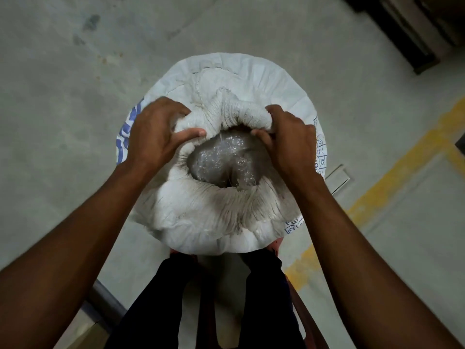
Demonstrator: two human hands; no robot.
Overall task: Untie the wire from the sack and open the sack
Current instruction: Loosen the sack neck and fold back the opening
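Note:
A white woven sack with blue print stands upright on the concrete floor in front of my legs. Its crumpled mouth is spread apart, and a clear plastic liner shows in the gap. My left hand grips the left side of the bunched rim, thumb inside the opening. My right hand grips the right side of the rim in the same way. No wire is visible around the neck or anywhere in view.
Grey concrete floor surrounds the sack. A yellow painted line runs diagonally at the right. Dark stacked material sits at the top right corner. A metal pipe lies near my left leg.

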